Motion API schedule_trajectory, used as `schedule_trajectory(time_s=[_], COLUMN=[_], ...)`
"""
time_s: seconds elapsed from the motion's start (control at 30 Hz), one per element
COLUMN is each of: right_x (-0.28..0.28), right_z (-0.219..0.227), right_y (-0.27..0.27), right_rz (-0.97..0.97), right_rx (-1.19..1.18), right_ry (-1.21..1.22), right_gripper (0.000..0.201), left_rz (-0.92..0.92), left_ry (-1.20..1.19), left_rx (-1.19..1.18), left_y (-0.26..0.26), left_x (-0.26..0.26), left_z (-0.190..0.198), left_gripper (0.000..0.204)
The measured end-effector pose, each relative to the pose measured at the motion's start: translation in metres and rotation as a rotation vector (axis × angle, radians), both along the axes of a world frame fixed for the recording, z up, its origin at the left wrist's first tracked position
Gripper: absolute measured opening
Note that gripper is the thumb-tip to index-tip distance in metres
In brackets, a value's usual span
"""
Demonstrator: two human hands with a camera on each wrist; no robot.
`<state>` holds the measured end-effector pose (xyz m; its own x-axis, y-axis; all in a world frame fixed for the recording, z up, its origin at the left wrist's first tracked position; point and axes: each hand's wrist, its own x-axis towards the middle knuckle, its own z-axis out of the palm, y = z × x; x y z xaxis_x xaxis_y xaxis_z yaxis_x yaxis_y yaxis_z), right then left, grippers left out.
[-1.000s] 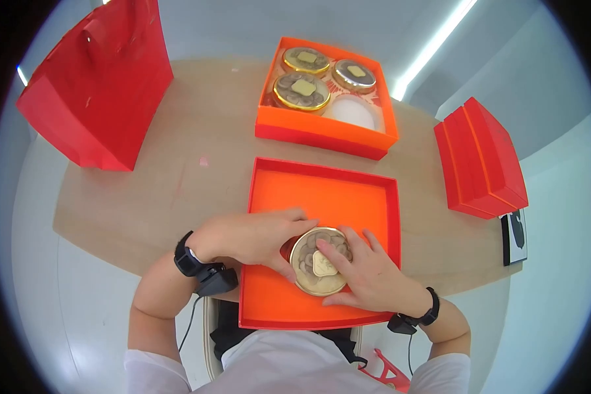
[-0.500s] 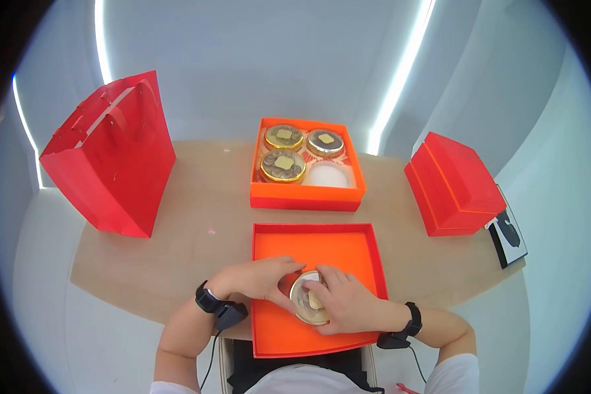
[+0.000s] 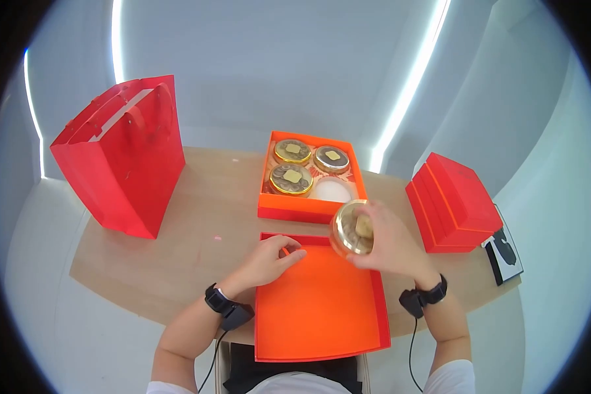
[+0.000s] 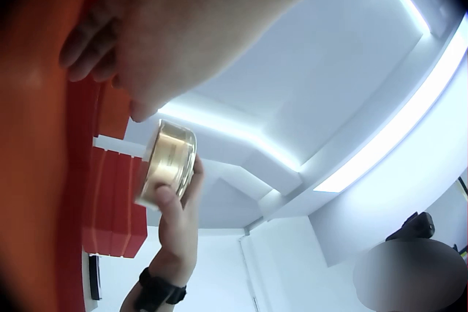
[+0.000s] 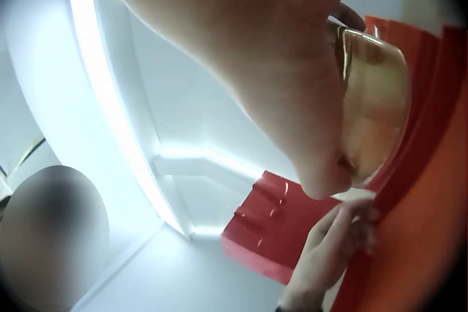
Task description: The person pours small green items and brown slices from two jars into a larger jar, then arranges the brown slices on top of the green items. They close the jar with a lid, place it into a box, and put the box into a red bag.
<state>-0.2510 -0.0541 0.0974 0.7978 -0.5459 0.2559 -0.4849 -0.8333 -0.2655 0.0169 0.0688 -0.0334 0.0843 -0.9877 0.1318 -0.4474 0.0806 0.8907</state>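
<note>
My right hand (image 3: 398, 241) grips a round clear jar with a gold-rimmed lid (image 3: 348, 231) and a pale label, its contents showing through. It is raised over the far right part of a shallow orange-lined red tray (image 3: 318, 305), close to the front of an orange box (image 3: 308, 209). That box holds three similar jars (image 3: 291, 178) and a round white recess (image 3: 333, 190) at its front right. Over the tray's far left corner, my left hand (image 3: 269, 261) has bent fingers and nothing between them. In the left wrist view, thumb and fingers span the jar's side (image 4: 174, 157).
A tall red paper bag (image 3: 128, 164) stands at the left of the table (image 3: 197, 197). Stacked red boxes (image 3: 454, 203) stand at the right, beside a black-and-white flat item (image 3: 503, 253). Cables hang from both wrist cameras.
The right hand has carried the jar up and away from the tray's middle toward the orange box. My left hand has let go of it and stays at the left. The head view has tilted up.
</note>
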Motion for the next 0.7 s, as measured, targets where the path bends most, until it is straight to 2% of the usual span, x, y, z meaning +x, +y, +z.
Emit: schedule_trajectory(time_s=[0.03,0.13,0.23,0.33,0.4,0.57,0.7], right_x=[0.005,0.028,0.056,0.082,0.091,0.107,0.109], right_z=[-0.001,0.003,-0.011,-0.023,-0.040,-0.049,-0.047], right_y=[-0.013,-0.058,-0.105,-0.132,-0.152,-0.162,-0.164], right_rz=[-0.030,-0.093,-0.197,-0.291,-0.267,-0.212,-0.267], right_rx=[-0.116,0.031,0.047,0.172,0.210,0.235,0.268], right_ry=[-0.018,-0.122,-0.064,0.053,0.050,0.233,0.345], right_gripper=[0.086,0.085,0.088,0.094,0.097,0.102,0.102], left_rz=[0.002,-0.006,-0.008,-0.014,-0.019,-0.024,-0.028], left_ry=[-0.001,-0.010,-0.029,-0.062,-0.064,-0.070,-0.091], left_rx=[0.003,0.007,0.006,0.008,0.013,-0.031,-0.097], left_y=[0.000,-0.001,0.002,0.003,0.004,0.002,0.001], left_x=[0.001,0.000,0.000,-0.001,-0.001,0.000,0.000], left_z=[0.000,0.001,0.002,0.006,0.005,-0.003,-0.010], left_gripper=[0.038,0.037,0.036,0.036,0.036,0.035,0.031])
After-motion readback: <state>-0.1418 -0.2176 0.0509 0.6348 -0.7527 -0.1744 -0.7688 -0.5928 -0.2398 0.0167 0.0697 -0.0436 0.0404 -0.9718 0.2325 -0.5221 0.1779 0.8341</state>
